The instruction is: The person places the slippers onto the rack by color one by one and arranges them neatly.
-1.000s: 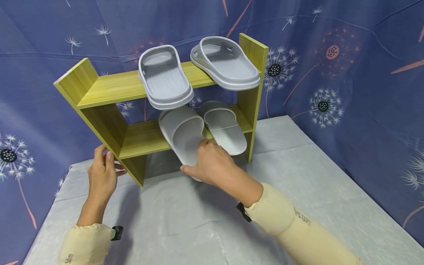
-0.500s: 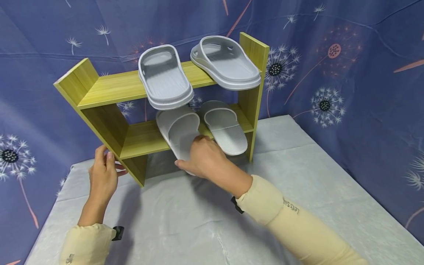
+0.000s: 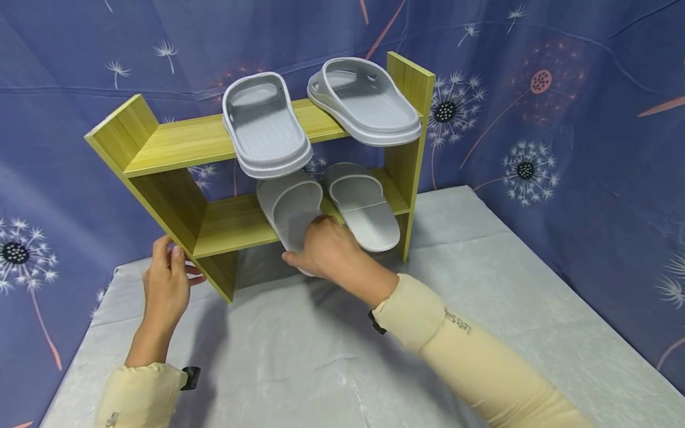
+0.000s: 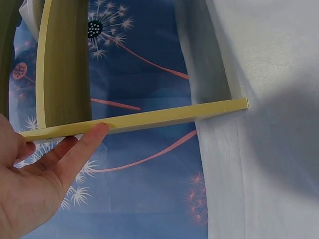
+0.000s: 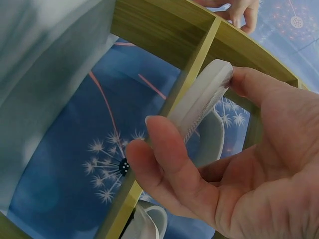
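Observation:
My right hand (image 3: pixel 337 249) holds the toe-open front end of a grey slide slipper (image 3: pixel 294 208) whose strap end lies on the rack's middle shelf. In the right wrist view, the thumb is at one edge of the sole (image 5: pixel 202 94) and the fingers are at the other. At the rack's left side panel (image 4: pixel 159 118), my left hand (image 3: pixel 167 291) rests its fairly straight fingers against the outer face and front edge. The matching grey slipper (image 3: pixel 366 208) sits just right of the held one, jutting past the shelf's edge.
A yellow wood-grain rack (image 3: pixel 182 142) stands on a grey cloth-covered table (image 3: pixel 299 356). Two light grey clogs, one on the left (image 3: pixel 267 125) and one on the right (image 3: pixel 366 101), overhang its top shelf. Behind hangs a blue dandelion-patterned cloth (image 3: pixel 267 35).
The right hand has pushed the held slipper back and slightly left, deeper onto the middle shelf. The left hand stays at the side panel, and the other footwear has not moved.

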Demonstrator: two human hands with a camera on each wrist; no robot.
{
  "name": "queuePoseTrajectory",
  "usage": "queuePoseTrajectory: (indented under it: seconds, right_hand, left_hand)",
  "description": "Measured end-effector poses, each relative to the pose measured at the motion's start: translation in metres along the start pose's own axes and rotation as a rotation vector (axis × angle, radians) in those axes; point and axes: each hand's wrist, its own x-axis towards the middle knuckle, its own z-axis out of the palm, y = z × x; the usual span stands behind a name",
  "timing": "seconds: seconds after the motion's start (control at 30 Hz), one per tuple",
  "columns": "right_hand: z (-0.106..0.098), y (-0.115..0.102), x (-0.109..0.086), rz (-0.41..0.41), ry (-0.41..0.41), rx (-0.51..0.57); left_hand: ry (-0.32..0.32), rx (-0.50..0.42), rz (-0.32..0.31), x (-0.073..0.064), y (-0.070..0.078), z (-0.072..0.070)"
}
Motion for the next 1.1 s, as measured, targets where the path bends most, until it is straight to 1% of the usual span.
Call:
queuePoseTrajectory:
  seconds: [0.1,0.23,0.57,0.67,0.93,1.1]
  right_hand:
    - [0.000,-0.001,0.004,0.013,-0.013,-0.002]
    - [0.001,-0.002,0.009,0.015,-0.042,-0.033]
    - [0.002,-0.010,0.019,0.054,-0.107,-0.117]
    - [0.001,-0.012,0.021,0.052,-0.122,-0.144]
    - [0.003,-0.017,0.022,0.040,-0.126,-0.229]
    - [0.005,-0.020,0.024,0.020,-0.161,-0.305]
  left_hand:
    - [-0.001,0.002,-0.002,0.000,-0.001,0.000]
    - [0.003,-0.003,-0.003,0.000,-0.001,0.000]
    - [0.005,-0.010,-0.005,0.000,-0.002,0.001]
    - [0.004,-0.009,0.000,0.000,-0.002,0.001]
    - [0.005,-0.015,-0.003,0.001,-0.001,0.001]
    - [0.015,-0.025,-0.009,0.001,-0.001,0.001]
